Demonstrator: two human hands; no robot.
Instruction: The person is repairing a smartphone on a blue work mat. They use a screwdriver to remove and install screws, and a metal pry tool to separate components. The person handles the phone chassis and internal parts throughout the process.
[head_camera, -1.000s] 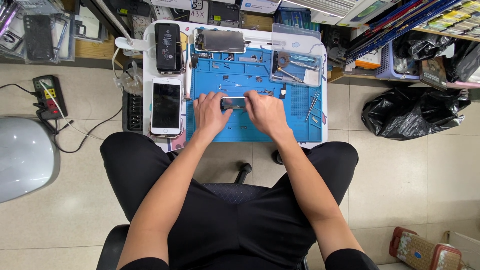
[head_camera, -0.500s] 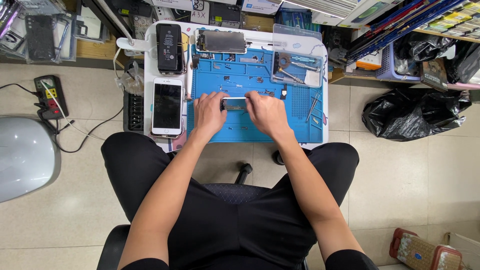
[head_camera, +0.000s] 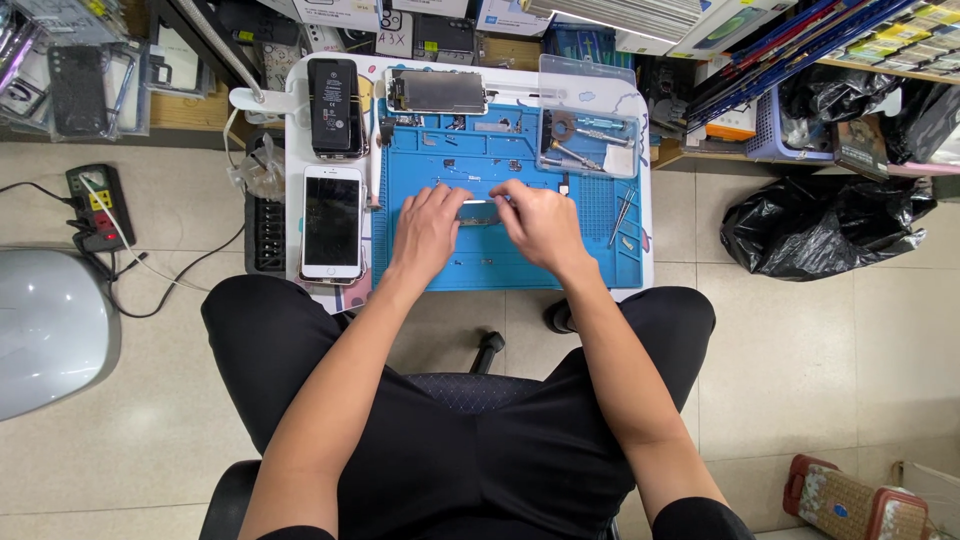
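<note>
Over the blue repair mat (head_camera: 520, 262), my left hand (head_camera: 427, 230) and my right hand (head_camera: 540, 225) both close on a small metallic phone part (head_camera: 478, 212) held between them. The part is flat and silvery; most of it is hidden by my fingers. A white phone with a dark screen (head_camera: 332, 222) lies face up left of the mat. Above it rests a black phone battery (head_camera: 334, 106). A silvery phone frame (head_camera: 436, 91) lies at the mat's top edge.
A clear plastic tray with tools (head_camera: 588, 140) sits at the mat's upper right; tweezers (head_camera: 620, 215) lie on its right side. A black bit holder (head_camera: 266, 230) stands left of the table. A power strip (head_camera: 95, 205), black rubbish bag (head_camera: 820, 225) and grey object (head_camera: 50, 325) are on the floor.
</note>
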